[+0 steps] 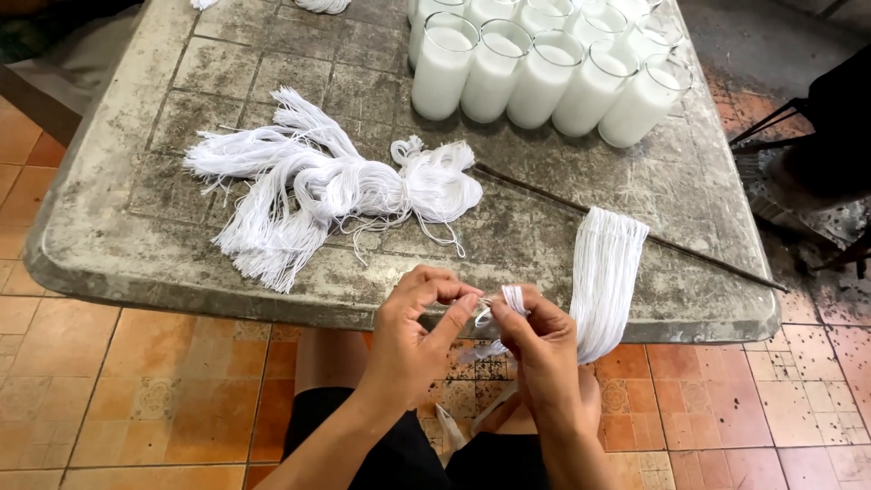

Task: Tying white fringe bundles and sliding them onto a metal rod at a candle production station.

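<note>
Surface: worn grey stone-topped table (136,227) over orange floor tiles (136,399).
Left hand (413,331): fingertips pinched on a thin white cotton string (497,310), at 6 o'clock off the table's near edge.
Right hand (544,349): clenched around the same string.
Bundle: straight white strings (606,277) draped at 4 o'clock.
Heap: tangled white strings (336,186), centre.
Glasses: white wax-filled glasses (544,73), 1 o'clock.

Bystanders on a worn grey table

A loose bundle of white strings (318,186) lies spread over the left half of the table (136,245), frayed ends toward its near left edge. Glass jars of white wax (544,68) stand packed in rows at the far right. A thin dark rod (635,231) slants toward the near right corner. Orange floor tiles (136,390) lie below.
</note>
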